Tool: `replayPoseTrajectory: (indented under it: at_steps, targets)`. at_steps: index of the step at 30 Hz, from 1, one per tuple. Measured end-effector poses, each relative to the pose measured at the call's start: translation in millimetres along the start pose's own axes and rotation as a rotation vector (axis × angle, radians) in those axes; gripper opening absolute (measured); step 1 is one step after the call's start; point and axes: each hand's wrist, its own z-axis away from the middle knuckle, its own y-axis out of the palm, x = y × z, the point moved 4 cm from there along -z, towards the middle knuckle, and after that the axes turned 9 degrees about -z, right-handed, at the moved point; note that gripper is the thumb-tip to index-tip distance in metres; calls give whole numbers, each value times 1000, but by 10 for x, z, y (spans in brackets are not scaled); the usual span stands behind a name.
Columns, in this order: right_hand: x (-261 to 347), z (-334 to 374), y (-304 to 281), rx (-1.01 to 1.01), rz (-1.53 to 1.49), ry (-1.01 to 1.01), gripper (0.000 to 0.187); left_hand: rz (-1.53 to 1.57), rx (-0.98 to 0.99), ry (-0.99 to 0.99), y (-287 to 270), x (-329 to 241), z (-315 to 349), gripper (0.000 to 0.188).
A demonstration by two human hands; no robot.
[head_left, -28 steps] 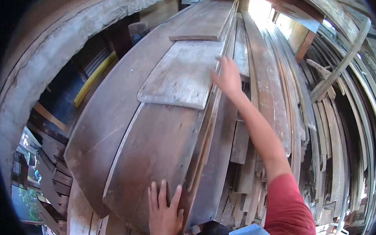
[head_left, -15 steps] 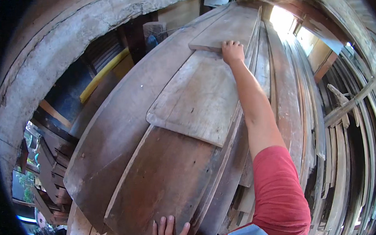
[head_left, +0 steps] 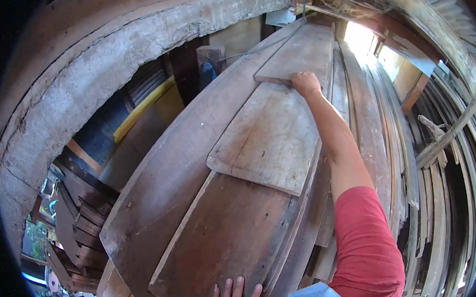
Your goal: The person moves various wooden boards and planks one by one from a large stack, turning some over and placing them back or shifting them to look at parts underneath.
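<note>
My right hand [head_left: 306, 83] is closed around the right part of the near edge of a thick grey-brown wooden board [head_left: 297, 52], its fingertips hidden. Under that edge extends a paler board [head_left: 264, 133] with rounded corners. A longer, darker reddish-brown board [head_left: 216, 237] lies beneath the pale one. On its near end rests my left hand [head_left: 236, 294], fingers spread and only partly in view at the lower edge. Another wide brown board [head_left: 159, 191] runs along the left side of these.
Long planks stand packed together [head_left: 443, 212] at the right, with a pole [head_left: 457, 119] slanting across them. A rough concrete beam [head_left: 81, 82] arches over the left. Below it are a yellow bar [head_left: 143, 108] and stacked wood pieces [head_left: 85, 234]. Bright light enters at the far right.
The view has shifted, so the boards appear lower and further right. My right hand has curled tighter at the board's edge. The boards keep about the same places relative to each other.
</note>
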Motion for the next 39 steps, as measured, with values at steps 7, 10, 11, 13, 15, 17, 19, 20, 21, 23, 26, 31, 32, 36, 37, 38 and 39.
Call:
replayPoseTrajectory:
  at_steps: [7,10,11,13,15,17,19,20,21,23,26,31,32,36,37,38,39]
  targets:
    - [-68,504,-261,-33,-46,-93,20,-56,-27,29,-100,-32,-37,58]
    - [-114,916,-429,-52,-14,-185,17,-44,-3,40,29,21,14,56]
    - [-167,1046,-501,-51,-17,-149,16,-40,13,35,186,94,67,54]
    - [-328,1464,-641,-24,-18,-69,20,-30,54,27,320,119,110,59]
    - [-495,1919,-866,0,-6,-67,25,-35,86,22,310,105,80,69]
    - [-616,2452,-1095,-58,-11,-73,32,-45,216,22,217,112,29,76]
    - [-795,3042,-1280,-138,-27,-70,39,-96,252,34,270,125,67,94]
    - [-907,3329,-1350,-147,-34,-58,44,-89,239,29,281,110,65,95]
    - [-1002,3631,-1387,-153,-40,-43,48,-82,229,28,271,90,51,97]
    - [-1140,4179,-1374,-115,-84,36,59,-121,210,39,189,43,2,103]
    - [-1265,5030,-1237,-38,-162,178,73,-181,206,29,253,69,51,101]
    - [-719,6638,-982,170,-388,607,78,-137,161,34,156,17,35,96]
    - [-381,6761,-1139,119,-383,554,86,-150,168,26,102,-11,21,95]
    - [506,7128,-1398,109,-548,773,96,-229,181,39,106,-23,7,94]
    - [567,7128,-1423,33,-504,809,98,-203,192,33,80,-37,5,92]
    - [588,7100,-1383,-42,-459,843,99,-177,204,25,52,-46,7,90]
    - [542,7038,-1319,-127,-417,866,101,-152,206,9,30,-51,4,88]
